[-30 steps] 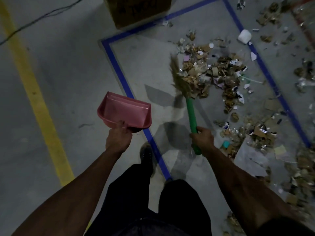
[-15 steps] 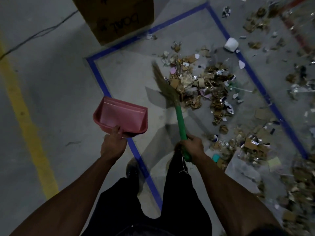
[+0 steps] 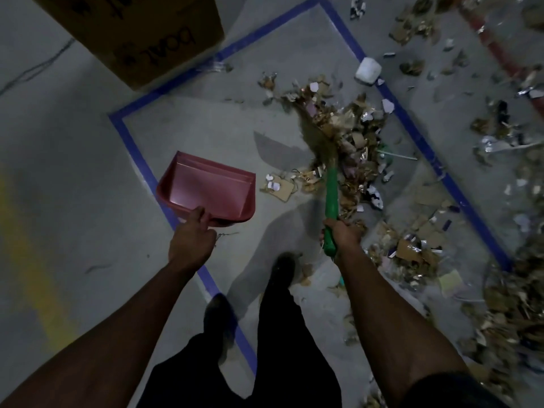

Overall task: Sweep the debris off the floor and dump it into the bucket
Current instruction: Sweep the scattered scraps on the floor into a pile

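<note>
My left hand (image 3: 192,241) grips the near end of a pink dustpan (image 3: 207,189), held above the grey floor with its mouth facing away from me. My right hand (image 3: 343,232) grips the green handle of a straw broom (image 3: 331,192). The broom's bristles (image 3: 319,136) lie in a heap of debris (image 3: 353,136) made of cardboard scraps, paper and foil. The dustpan holds nothing visible. No bucket is in view.
A cardboard box (image 3: 141,33) stands at the back left. Blue tape (image 3: 132,145) outlines a rectangle on the floor. A white cup (image 3: 368,70) lies on the tape at the back. More debris (image 3: 515,304) spreads along the right. My shoes (image 3: 282,269) stand near the tape.
I have stepped forward, so the box and debris are closer. The broom has swung right into the heap and dragged scraps toward me. The dustpan stays held at my left.
</note>
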`<state>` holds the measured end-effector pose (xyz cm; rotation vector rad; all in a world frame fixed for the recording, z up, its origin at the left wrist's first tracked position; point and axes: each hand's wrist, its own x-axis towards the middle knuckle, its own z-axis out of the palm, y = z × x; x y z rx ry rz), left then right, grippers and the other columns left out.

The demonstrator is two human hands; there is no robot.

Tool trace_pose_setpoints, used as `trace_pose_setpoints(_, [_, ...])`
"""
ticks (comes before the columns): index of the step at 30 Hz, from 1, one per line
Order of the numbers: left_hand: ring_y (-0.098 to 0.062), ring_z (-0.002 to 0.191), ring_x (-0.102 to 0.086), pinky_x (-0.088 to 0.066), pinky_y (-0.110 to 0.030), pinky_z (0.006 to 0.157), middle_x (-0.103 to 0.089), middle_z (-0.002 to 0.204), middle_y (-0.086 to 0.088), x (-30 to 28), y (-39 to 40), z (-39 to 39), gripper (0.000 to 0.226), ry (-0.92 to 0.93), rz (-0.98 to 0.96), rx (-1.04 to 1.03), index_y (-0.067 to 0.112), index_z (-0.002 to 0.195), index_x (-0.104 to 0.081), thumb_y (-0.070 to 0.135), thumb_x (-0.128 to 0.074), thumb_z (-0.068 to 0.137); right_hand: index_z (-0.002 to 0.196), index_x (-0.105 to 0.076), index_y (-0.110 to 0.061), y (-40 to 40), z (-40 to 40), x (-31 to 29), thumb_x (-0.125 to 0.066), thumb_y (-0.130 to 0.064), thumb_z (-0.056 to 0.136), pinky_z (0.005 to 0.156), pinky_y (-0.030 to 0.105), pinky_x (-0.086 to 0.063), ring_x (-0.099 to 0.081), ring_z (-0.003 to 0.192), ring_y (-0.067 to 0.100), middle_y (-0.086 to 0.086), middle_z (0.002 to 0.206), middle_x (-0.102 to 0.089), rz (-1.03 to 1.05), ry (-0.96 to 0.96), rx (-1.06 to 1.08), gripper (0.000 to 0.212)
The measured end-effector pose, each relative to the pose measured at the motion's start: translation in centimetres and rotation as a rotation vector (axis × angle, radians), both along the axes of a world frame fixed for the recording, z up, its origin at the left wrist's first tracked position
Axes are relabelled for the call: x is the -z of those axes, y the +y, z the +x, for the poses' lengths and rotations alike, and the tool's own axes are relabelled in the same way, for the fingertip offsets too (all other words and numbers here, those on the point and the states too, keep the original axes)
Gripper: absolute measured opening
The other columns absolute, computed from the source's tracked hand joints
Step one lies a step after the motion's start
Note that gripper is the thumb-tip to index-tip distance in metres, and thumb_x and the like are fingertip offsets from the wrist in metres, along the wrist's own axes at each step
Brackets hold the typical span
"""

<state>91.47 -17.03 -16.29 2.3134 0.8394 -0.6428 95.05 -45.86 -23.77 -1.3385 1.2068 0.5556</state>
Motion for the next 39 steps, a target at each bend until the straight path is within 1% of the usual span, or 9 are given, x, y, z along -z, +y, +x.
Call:
trace_pose_setpoints(5, [-0.038,0.114,-0.053,-0.046,-0.047,0.095,-0.055,0.129,-0.019,0.6,-1.9,1.3,0.061,-0.006,0.005,0.077,0.023,0.148,-0.033,0.02,-0.053,0.09,0.101,-0.065,-0.002,-4.4,1.6,0.6,-0.07,-0.005,0.083,0.034,0.02,-0.042,-0.054,0.044,0.02,0.015,0.073,-0.061,-0.12,0.017,0.152,0.019])
trace_pose_setpoints(10, [-0.037,0.11,-0.053,-0.045,-0.041,0.091,-0.056,0.124,-0.02,1.4,-2.5,1.6,0.065,0.005,0.006,0.124,0.027,0.147,-0.032,0.019,-0.053,0.086,0.094,-0.065,0.002,-7.5,2.2,-0.3,-0.071,-0.004,0.08,0.047,0.031,-0.047,-0.055,0.051,0.023,0.016,0.078,-0.062,-0.191,0.0,0.315,0.017])
trace_pose_setpoints(13, [-0.037,0.116,-0.05,-0.042,-0.041,0.09,-0.054,0.127,-0.022,1.4,-2.5,1.2,0.066,0.02,0.01,0.143,0.027,0.147,-0.031,0.018,-0.053,0.085,0.109,-0.066,-0.001,-6.9,1.3,-1.6,-0.068,-0.005,0.084,0.052,0.032,-0.048,-0.056,0.059,0.022,0.013,0.085,-0.063,-0.282,-0.036,0.351,0.025])
trace_pose_setpoints(19, [-0.038,0.11,-0.052,-0.042,-0.04,0.086,-0.053,0.125,-0.023,0.5,-1.2,-0.3,0.066,0.046,0.017,0.219,0.026,0.147,-0.03,0.018,-0.053,0.086,0.137,-0.055,-0.014,0.0,-5.5,-4.9,-0.067,-0.003,0.085,0.044,0.027,-0.048,-0.057,0.054,0.025,0.023,0.103,-0.069,-0.234,-0.113,0.201,0.055])
trace_pose_setpoints(24, [-0.038,0.097,-0.056,-0.045,-0.038,0.081,-0.052,0.119,-0.022,-0.8,1.1,-2.5,0.065,0.08,0.038,0.233,0.025,0.145,-0.033,0.016,-0.053,0.084,0.122,-0.06,-0.034,6.7,-12.3,-7.3,-0.068,-0.01,0.077,0.041,0.028,-0.048,-0.061,0.045,0.021,0.008,0.08,-0.07,-0.159,-0.142,-0.138,0.052])
trace_pose_setpoints(29, [-0.041,0.114,-0.05,-0.045,-0.044,0.088,-0.051,0.126,-0.024,-2.3,3.5,-5.6,0.058,0.054,0.073,0.308,0.015,0.136,-0.044,0.008,-0.055,0.079,0.134,-0.057,-0.026,10.7,-16.1,-7.5,-0.071,-0.016,0.077,0.074,0.044,-0.06,-0.069,0.083,0.032,0.006,0.101,-0.07,-0.118,-0.093,-0.464,0.059])
trace_pose_setpoints(32, [-0.042,0.111,-0.051,-0.045,-0.044,0.087,-0.05,0.126,-0.024,-2.6,4.7,-7.5,0.054,0.063,0.082,0.324,0.015,0.133,-0.044,0.009,-0.054,0.081,0.135,-0.057,-0.025,10.8,-17.7,-6.8,-0.071,-0.016,0.077,0.08,0.044,-0.059,-0.069,0.088,0.033,0.009,0.107,-0.071,-0.134,-0.018,-0.487,0.061])
trace_pose_setpoints(36, [-0.043,0.108,-0.053,-0.045,-0.044,0.086,-0.051,0.124,-0.025,-2.5,6.8,-10.3,0.053,0.058,0.082,0.339,0.016,0.135,-0.042,0.013,-0.054,0.084,0.117,-0.068,-0.015,8.1,-19.1,-5.3,-0.069,-0.011,0.076,0.067,0.041,-0.056,-0.066,0.068,0.03,0.014,0.083,-0.07,-0.197,0.04,-0.347,0.042])
trace_pose_setpoints(39, [-0.044,0.107,-0.053,-0.046,-0.045,0.087,-0.048,0.125,-0.026,-2.5,8.1,-12.3,0.051,0.074,0.091,0.328,0.017,0.135,-0.041,0.016,-0.053,0.085,0.118,-0.066,-0.007,5.4,-19.3,-4.5,-0.069,-0.007,0.076,0.077,0.05,-0.053,-0.065,0.083,0.038,0.022,0.091,-0.068,-0.234,0.039,-0.256,0.042])
